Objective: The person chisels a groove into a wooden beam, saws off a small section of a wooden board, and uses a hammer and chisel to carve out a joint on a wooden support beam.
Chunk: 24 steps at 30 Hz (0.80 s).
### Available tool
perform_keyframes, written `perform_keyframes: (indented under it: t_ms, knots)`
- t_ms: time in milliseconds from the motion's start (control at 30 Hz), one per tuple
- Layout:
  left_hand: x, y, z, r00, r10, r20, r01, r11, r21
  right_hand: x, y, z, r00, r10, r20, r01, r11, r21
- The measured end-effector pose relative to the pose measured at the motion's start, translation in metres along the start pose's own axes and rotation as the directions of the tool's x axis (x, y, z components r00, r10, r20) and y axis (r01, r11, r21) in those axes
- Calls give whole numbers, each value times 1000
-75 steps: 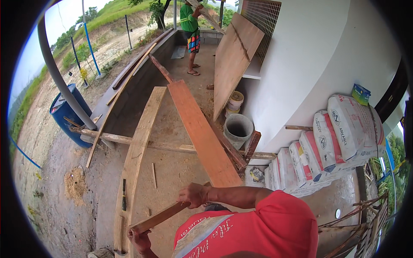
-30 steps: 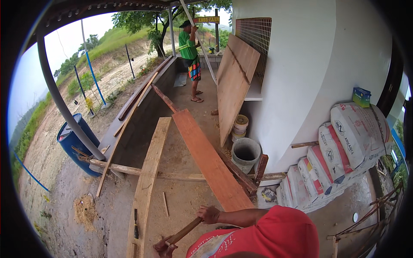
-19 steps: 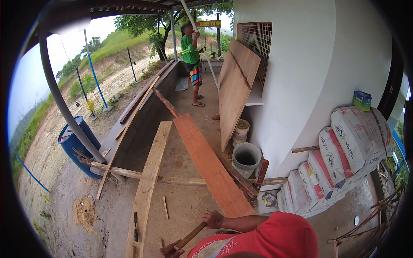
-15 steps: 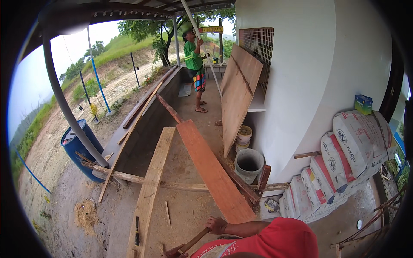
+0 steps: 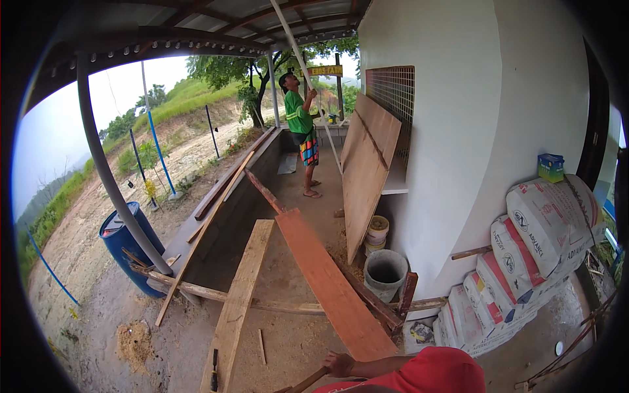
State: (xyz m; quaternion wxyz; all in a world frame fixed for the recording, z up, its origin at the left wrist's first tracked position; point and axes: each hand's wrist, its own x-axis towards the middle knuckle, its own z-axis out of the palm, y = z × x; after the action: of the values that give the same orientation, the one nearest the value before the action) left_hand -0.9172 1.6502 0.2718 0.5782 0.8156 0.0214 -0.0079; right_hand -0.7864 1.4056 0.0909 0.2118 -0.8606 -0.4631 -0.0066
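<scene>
A: "Right hand (image 5: 339, 364)?"
B: "Bottom centre of the frame; fingers curled closed around the upper end of a brown wooden strip (image 5: 310, 380)."
A: "Left hand?"
B: "Out of frame; finger state cannot be told."
A: "Nearby?"
B: "Reddish plank (image 5: 334, 288), just above."

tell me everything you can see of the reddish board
The reddish board is long, flat and straight-edged, wood by its look, with a squared far end. It lies broad face up, slanting from upper left to lower right, right of the pale plank, and crosses over a rough rail. Its near end sits by the right forearm; whether they touch is unclear.
</scene>
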Motion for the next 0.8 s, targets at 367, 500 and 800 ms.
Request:
perform_keyframes:
  t_ms: [367,500,800]
  knots:
    - [-1,1,0,999,21,44,-21,1000,1,-8,-6,-11,998,33,59,-33,999,-1]
    - [-3,0,0,998,33,57,-33,999,5,-13,-5,-8,998,14,67,-14,1000,-7]
    - [-5,3,1,993,64,99,-68,997,30,-26,-11,-4,988,85,132,-84,996,-10]
